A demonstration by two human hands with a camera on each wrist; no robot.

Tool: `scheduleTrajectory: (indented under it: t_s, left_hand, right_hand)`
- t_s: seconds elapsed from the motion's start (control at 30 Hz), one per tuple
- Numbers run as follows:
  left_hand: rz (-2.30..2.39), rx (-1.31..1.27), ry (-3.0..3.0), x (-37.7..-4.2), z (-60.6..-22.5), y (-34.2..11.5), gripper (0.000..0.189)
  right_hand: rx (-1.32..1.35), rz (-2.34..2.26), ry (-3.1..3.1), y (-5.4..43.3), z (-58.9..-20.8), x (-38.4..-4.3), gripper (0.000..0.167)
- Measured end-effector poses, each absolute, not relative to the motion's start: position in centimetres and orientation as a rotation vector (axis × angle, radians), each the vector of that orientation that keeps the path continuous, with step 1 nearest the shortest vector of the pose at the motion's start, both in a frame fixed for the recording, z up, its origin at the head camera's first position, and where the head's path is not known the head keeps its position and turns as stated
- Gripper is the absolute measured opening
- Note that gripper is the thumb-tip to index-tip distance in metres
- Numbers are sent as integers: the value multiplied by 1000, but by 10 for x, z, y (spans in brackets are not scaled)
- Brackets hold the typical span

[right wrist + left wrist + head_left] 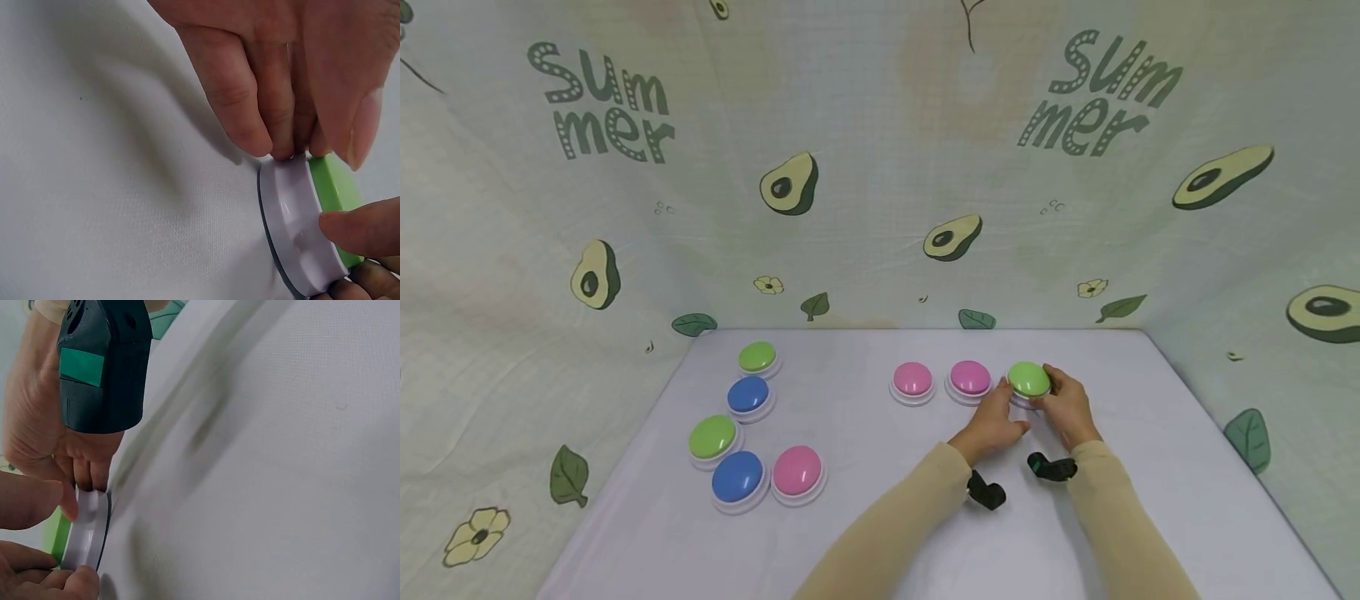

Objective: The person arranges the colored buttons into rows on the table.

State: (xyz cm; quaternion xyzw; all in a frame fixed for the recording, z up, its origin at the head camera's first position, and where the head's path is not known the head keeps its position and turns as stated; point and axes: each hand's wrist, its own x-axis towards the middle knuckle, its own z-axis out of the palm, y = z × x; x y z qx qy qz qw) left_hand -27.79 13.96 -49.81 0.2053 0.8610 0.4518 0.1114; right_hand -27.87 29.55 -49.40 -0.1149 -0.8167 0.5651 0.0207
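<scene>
A green dome push button (1028,379) on a white round base sits between both hands at the right end of the back row. My left hand (996,425) touches the base's left side with its fingertips, while its thumb stands apart from the button. On the other side my right hand (1069,412) holds the button. Its thumb (362,228) presses at the rim between dome and base, and its fingers (374,278) curl behind, partly hidden. The left fingers (228,94) show from the side in the right wrist view, nearly straight down to the base.
Just left of the hands stand a magenta button (970,377) and a pink button (912,379). On the table's left side are green buttons (712,437), blue buttons (737,476) and another pink button (797,470). A printed cloth (865,167) hangs behind the white table (880,533).
</scene>
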Motion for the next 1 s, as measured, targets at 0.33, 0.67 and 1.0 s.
scheduleTrajectory:
  t_s: [0.33,0.67,1.0]
  left_hand:
    - [1329,618,2540,-278,-500,139,75]
    - [1288,591,2541,-277,-502,141,77]
    - [1394,610,2508,-271,-501,135,68]
  right_hand:
    - [-337,1785,-2502,296,-499,-280,85]
    - [-346,1715,-2523,294,-502,-280,82]
    - [-372,1390,-2575,285,-500,-271,79]
